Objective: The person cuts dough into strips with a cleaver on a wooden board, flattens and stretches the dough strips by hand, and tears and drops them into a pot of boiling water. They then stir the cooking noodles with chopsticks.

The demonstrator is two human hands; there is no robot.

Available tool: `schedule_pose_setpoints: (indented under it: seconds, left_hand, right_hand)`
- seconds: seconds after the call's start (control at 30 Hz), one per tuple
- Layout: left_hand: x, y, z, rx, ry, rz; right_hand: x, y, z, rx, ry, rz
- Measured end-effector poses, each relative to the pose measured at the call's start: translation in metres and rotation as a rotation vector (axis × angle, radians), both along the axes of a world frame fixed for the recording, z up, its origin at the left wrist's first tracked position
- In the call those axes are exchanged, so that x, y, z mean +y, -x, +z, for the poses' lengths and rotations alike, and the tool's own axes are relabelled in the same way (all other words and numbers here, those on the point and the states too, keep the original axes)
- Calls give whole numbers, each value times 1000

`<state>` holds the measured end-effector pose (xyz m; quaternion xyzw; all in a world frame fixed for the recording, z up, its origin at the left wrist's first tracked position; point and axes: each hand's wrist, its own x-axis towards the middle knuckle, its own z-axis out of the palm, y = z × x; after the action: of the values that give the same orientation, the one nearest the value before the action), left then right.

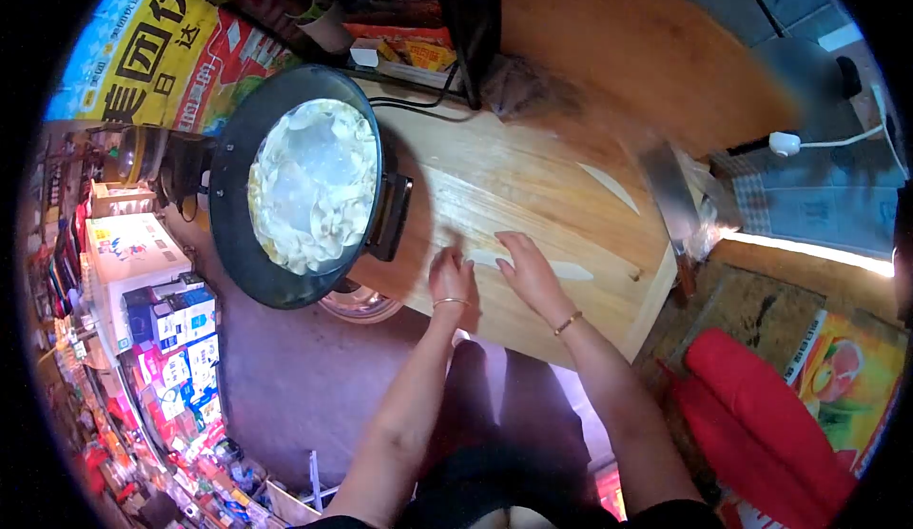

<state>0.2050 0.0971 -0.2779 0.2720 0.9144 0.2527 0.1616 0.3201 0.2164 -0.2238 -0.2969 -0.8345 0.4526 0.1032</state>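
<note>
I count two hands over one wooden bench (475, 172): the left hand (449, 277), fingers curled, though I can't tell whether they grip anything, and the right hand (534, 284), thumb and fingers apart. One white strip (573, 270) lies beneath the right hand; a second strip (611, 188) lies near one knife (669, 191). One pan (228, 215) holds white pieces (328, 229), too overlapped to count.

Clothing: black top (447, 489), plain over the visible part. Black sleeve (681, 514) at right, ending above the elbow; forearms uncovered. Left hand (447, 277): thin, pale metallic bangle (450, 302) at wrist. Right hand (529, 277): gold-toned bracelet (569, 323) at wrist, looks thicker.
</note>
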Motion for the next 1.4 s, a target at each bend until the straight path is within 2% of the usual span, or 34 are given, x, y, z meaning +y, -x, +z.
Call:
schedule_pose_setpoints:
  seconds: [0.07, 0.1, 0.13, 0.17, 0.2, 0.23, 0.27, 0.33, 0.4, 0.43, 0.5, 0.6, 0.67, 0.73, 0.77, 0.87, 0.9, 0.93, 1.0, 1.03, 1.13, 1.27, 1.33, 1.4]
  left_hand:
    - [-3, -1, 3, 3, 58, -19]
    - [-1, -3, 16, -178, -34, 10]
    - [0, -3, 28, -356, -130, 39]
    - [-2, -3, 38, -349, -135, 43]
    - [-6, -3, 47, -355, -214, -80]
    - [-8, -2, 64, -360, -290, -200]
    - [-11, -2, 83, -350, -292, -189]
    - [-11, -2, 145, -463, -234, -219]
    - [-21, -4, 163, -504, -269, -193]
    - [-26, -7, 168, -602, -347, -175]
    - [-34, -10, 187, -776, -413, -101]
    - [-52, -8, 210, -800, -501, -52]
    - [-62, 0, 224, -695, -507, -50]
    - [-75, 13, 238, -573, -454, -103]
    - [-82, 23, 243, -426, -455, -202]
    - [-106, 53, 255, -405, -484, -222]
    - [-119, 67, 254, -507, -448, -238]
    - [-125, 75, 251, -500, -465, -238]
    - [-136, 85, 248, -1076, -852, 163]
    - [-143, 93, 248, -1202, -897, 163]
    - [-157, 110, 246, -1299, -930, 86]
    - [-169, 136, 245, -1264, -922, 96]
    - [-172, 150, 258, -1355, -951, 172]
    - [-174, 159, 256, -1398, -990, 146]
  right_hand:
    - [1, 7, 1, -41, 21, 84]
    - [2, 8, 1, -37, 21, 89]
    - [4, 9, 1, 40, -118, 143]
    - [6, 8, 2, 118, -259, 198]
    - [9, 6, 7, 126, -263, 204]
    - [13, 1, 16, 43, 124, 279]
    - [15, -3, 26, -47, 510, 352]
    - [8, -11, 51, -7, 597, 322]
    - [-2, -17, 85, -79, 845, 180]
    - [-9, -19, 100, -19, 949, 175]
    - [-19, -15, 133, -6, 947, 151]
    - [-38, -10, 143, 61, 919, 125]
    - [-51, -1, 154, -27, 734, 151]
    - [-66, 14, 169, 42, 728, 190]
    - [-74, 23, 176, 18, 728, 194]
    - [-97, 54, 186, -19, 745, 214]
    - [-105, 64, 189, 5, 781, 194]
    - [-112, 73, 192, 26, 815, 172]
    - [-126, 95, 203, 68, 803, 157]
    - [-132, 105, 207, 110, 812, 136]
    - [-151, 132, 206, 174, 886, 92]
    - [-166, 159, 208, 85, 790, 80]
    - [-175, 168, 207, 90, 770, 48]
    - [-179, 174, 206, 117, 772, 23]
